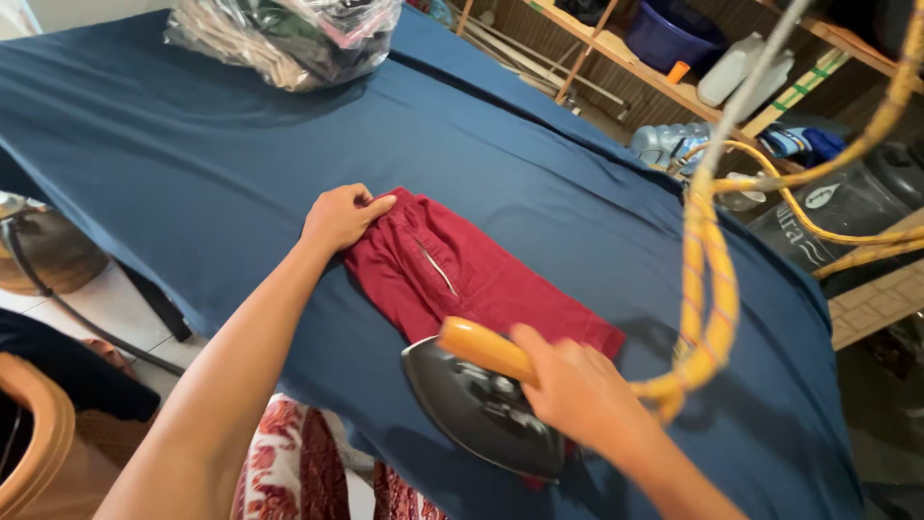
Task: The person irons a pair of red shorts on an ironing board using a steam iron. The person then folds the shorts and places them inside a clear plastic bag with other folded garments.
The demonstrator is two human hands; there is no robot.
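The right hand [577,390] is closed around the wooden handle [486,349] of a dark iron [481,409], w/ the yellow cord [707,299] going up to the right. The iron stands on the near end of a small red garment [462,274], which lies flat on the blue cloth [192,164] of the table. The left hand [339,218] presses the far end of the garment, fingers bent over its edge, approx. opposite to the iron. A plastic bag of clothes [289,39] lies at the far side.
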